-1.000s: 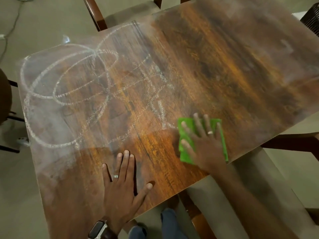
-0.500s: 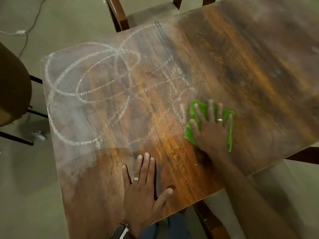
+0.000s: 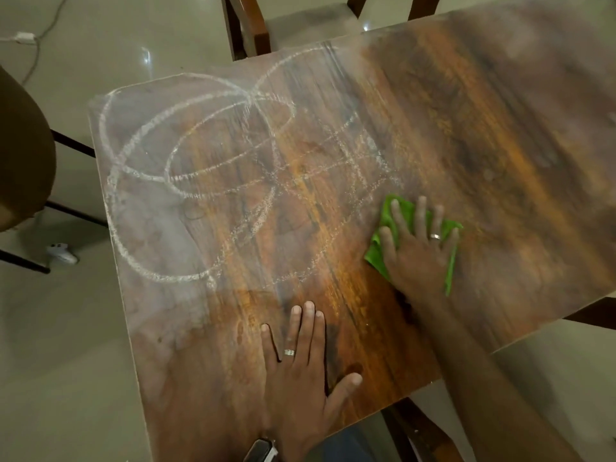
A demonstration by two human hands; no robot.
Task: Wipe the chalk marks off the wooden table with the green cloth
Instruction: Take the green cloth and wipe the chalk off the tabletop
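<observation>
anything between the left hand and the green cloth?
Head view: only bare wooden table between left hand and green cloth; chalk marks lie farther up-left.

No legible text, label, brand or number appears anywhere in view. The chalk marks (image 3: 213, 181) on the wooden table (image 3: 466, 135), spreading from centre toward 9 o'clock, are overlapping loops and crossed lines, not letters or figures.

A wooden chair (image 3: 250, 25) with a pale seat stands at the table's far edge. A white cable (image 3: 36, 45) trails across the glossy beige floor (image 3: 100, 35) (top left). A small white device (image 3: 61, 253) lies on the floor beside dark metal chair legs (image 3: 71, 145).
</observation>
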